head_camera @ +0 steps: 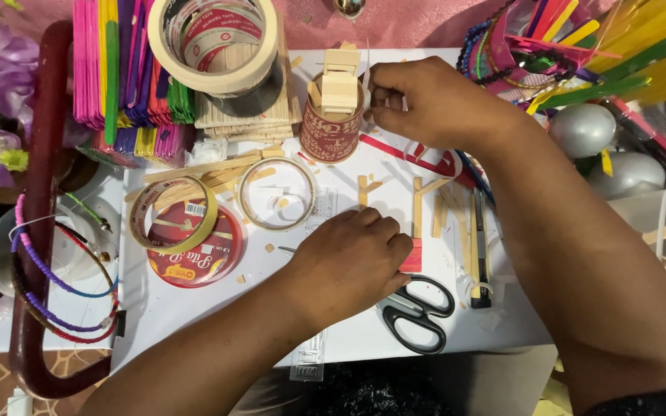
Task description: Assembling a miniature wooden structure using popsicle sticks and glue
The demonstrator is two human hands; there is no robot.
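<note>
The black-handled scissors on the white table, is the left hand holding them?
No, the black-handled scissors lie untouched on the white table just beside the left hand, which rests on the table itself.

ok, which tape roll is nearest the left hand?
The thin, nearly used-up roll lying flat on the white board, just up-left of the left hand. The masking-tape roll lies farther left; the big roll sits atop the sticks.

One camera only — worn on the person's head, looking almost straight down and close over the white work board (194, 308). Both forearms enter from the near edge; the left hand (352, 258) lies nearest the lens, the right hand (425, 104) reaches farther up.
</note>
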